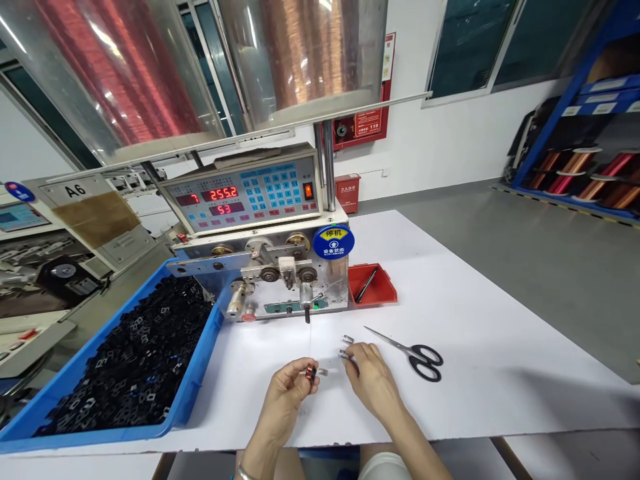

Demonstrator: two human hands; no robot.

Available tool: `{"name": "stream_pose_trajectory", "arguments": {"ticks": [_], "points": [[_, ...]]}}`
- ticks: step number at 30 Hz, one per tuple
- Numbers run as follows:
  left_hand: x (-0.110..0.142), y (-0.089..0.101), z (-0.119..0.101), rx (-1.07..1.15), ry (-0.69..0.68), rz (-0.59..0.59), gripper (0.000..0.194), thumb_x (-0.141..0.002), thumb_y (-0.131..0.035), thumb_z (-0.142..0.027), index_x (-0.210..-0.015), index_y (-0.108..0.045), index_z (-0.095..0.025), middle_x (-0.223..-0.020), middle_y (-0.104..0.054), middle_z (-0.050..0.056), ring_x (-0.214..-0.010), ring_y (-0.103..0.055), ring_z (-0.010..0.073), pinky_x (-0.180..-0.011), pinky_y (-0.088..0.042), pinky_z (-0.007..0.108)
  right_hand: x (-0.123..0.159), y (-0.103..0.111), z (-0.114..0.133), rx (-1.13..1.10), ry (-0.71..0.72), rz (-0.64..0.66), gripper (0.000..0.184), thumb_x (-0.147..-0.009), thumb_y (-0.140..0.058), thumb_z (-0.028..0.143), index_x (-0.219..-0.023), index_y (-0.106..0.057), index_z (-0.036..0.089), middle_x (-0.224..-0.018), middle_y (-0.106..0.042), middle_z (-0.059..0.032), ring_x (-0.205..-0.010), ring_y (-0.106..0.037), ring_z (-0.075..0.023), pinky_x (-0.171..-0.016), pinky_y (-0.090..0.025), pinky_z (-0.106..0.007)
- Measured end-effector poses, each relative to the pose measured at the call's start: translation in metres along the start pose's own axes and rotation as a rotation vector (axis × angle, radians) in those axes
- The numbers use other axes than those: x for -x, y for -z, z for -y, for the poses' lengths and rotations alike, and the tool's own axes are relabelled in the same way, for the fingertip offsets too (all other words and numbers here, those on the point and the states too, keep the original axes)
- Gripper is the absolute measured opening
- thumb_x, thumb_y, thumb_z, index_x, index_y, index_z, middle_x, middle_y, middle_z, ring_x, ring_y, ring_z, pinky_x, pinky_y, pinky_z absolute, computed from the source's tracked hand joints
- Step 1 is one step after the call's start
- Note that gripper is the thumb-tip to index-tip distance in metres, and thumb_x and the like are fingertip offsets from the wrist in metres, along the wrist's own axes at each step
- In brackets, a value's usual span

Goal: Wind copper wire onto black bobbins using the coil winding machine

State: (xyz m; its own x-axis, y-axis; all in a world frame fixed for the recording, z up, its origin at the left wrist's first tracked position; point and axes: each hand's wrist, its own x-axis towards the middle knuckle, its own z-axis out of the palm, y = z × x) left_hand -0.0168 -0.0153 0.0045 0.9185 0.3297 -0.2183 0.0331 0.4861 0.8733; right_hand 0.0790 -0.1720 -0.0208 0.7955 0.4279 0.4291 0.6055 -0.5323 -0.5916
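My left hand (287, 397) pinches a small black bobbin (311, 375) wound with red enamelled wire. A thin line of wire runs up from it toward the nozzle (307, 313) of the winding machine. Just right of the bobbin shows a small silvery metal piece (323, 372); I cannot tell whether it is attached. My right hand (373, 380) is low over the white table, thumb and forefinger closed around a second metal piece (343, 354). A third metal piece (347, 339) lies slightly beyond those fingertips. Scissors (413, 353) with black handles rest to the right of this hand.
The winding machine (270, 267) with its lit display stands ahead, beneath large clear-covered wire spools (310, 53). On the left, a blue tray (193, 387) holds heaped black bobbins. A red bin (385, 293) containing a dark pen-like tool sits beside the machine.
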Motion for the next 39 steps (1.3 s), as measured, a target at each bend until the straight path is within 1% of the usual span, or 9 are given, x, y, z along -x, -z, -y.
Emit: {"name": "stream_pose_trajectory", "arguments": {"ticks": [4,6,12,16,19,23,28,33,39], "points": [[0.001,0.001,0.004,0.022,-0.036,-0.001,0.033,-0.055,-0.084,-0.034,-0.083,-0.076,-0.019,-0.075,-0.07,0.003,-0.06,-0.058,0.0099,-0.064,-0.046,0.022,0.01,0.016,0.033,-0.393,0.038,0.123,0.015,-0.087,-0.045,0.025,-0.094,-0.057,0.02,-0.082,-0.064,-0.003,-0.07,-0.06,-0.0146,-0.064,-0.05,-0.026],[0.0,0.002,0.006,0.029,-0.047,0.005,0.034,-0.053,-0.084,-0.033,-0.082,-0.076,-0.019,-0.072,-0.071,0.002,-0.06,-0.057,0.0097,-0.063,-0.046,0.022,0.012,0.019,0.045,-0.494,0.073,0.144,0.017,-0.088,-0.045,0.025,-0.098,-0.058,0.021,-0.087,-0.064,-0.0046,-0.074,-0.06,-0.0146,-0.068,-0.051,-0.026],[0.003,0.004,0.001,-0.036,-0.067,0.015,0.031,-0.054,-0.084,-0.03,-0.082,-0.076,-0.02,-0.074,-0.072,0.004,-0.067,-0.061,0.0138,-0.068,-0.048,0.025,0.005,0.022,0.05,-0.453,0.135,0.225,0.023,-0.087,-0.045,0.02,-0.101,-0.063,0.02,-0.087,-0.062,-0.0063,-0.074,-0.06,-0.0143,-0.066,-0.05,-0.025],[0.004,0.005,-0.007,-0.187,-0.094,0.038,0.028,-0.056,-0.083,-0.025,-0.083,-0.076,-0.019,-0.072,-0.069,0.003,-0.067,-0.061,0.014,-0.067,-0.048,0.024,-0.005,0.034,0.052,-0.35,0.189,0.294,0.023,-0.083,-0.047,0.016,-0.095,-0.066,0.021,-0.081,-0.061,-0.0043,-0.072,-0.059,-0.0147,-0.066,-0.049,-0.025],[0.003,0.007,-0.01,-0.224,-0.106,0.049,0.026,-0.055,-0.083,-0.024,-0.08,-0.077,-0.019,-0.071,-0.066,0.002,-0.066,-0.06,0.0138,-0.064,-0.048,0.024,-0.011,0.041,0.055,-0.377,0.199,0.35,0.023,-0.082,-0.049,0.015,-0.092,-0.068,0.022,-0.08,-0.063,-0.0035,-0.071,-0.06,-0.0148,-0.066,-0.048,-0.025],[0.0,0.011,-0.008,-0.194,-0.095,0.071,0.028,-0.054,-0.084,-0.027,-0.08,-0.077,-0.019,-0.068,-0.064,0.002,-0.062,-0.057,0.013,-0.06,-0.047,0.024,-0.014,0.036,0.054,-0.502,0.153,0.36,0.018,-0.079,-0.053,0.014,-0.079,-0.068,0.023,-0.076,-0.065,-0.0007,-0.068,-0.061,-0.0136,-0.065,-0.047,-0.024],[-0.001,0.011,-0.009,-0.166,-0.084,0.106,0.03,-0.052,-0.084,-0.033,-0.078,-0.077,-0.018,-0.066,-0.062,0.001,-0.061,-0.055,0.0119,-0.059,-0.045,0.023,-0.014,0.023,0.052,-0.591,0.086,0.339,0.012,-0.074,-0.059,0.012,-0.067,-0.062,0.02,-0.068,-0.063,0.0021,-0.064,-0.057,-0.0121,-0.061,-0.043,-0.022],[-0.002,0.006,-0.019,-0.209,-0.084,0.163,0.031,-0.052,-0.084,-0.036,-0.075,-0.076,-0.017,-0.065,-0.057,0.0,-0.06,-0.053,0.0113,-0.059,-0.044,0.023,-0.019,0.02,0.053,-0.655,-0.017,0.361,0.014,-0.068,-0.06,0.008,-0.063,-0.055,0.02,-0.061,-0.057,0.0062,-0.059,-0.051,-0.0101,-0.058,-0.04,-0.021],[-0.003,-0.001,-0.029,-0.274,-0.068,0.247,0.03,-0.055,-0.083,-0.036,-0.074,-0.074,-0.015,-0.064,-0.055,-0.001,-0.059,-0.051,0.0103,-0.059,-0.041,0.022,-0.024,0.019,0.055,-0.644,-0.036,0.351,0.019,-0.063,-0.057,0.004,-0.061,-0.047,0.02,-0.057,-0.047,0.0082,-0.055,-0.044,-0.0088,-0.053,-0.035,-0.02]]}}
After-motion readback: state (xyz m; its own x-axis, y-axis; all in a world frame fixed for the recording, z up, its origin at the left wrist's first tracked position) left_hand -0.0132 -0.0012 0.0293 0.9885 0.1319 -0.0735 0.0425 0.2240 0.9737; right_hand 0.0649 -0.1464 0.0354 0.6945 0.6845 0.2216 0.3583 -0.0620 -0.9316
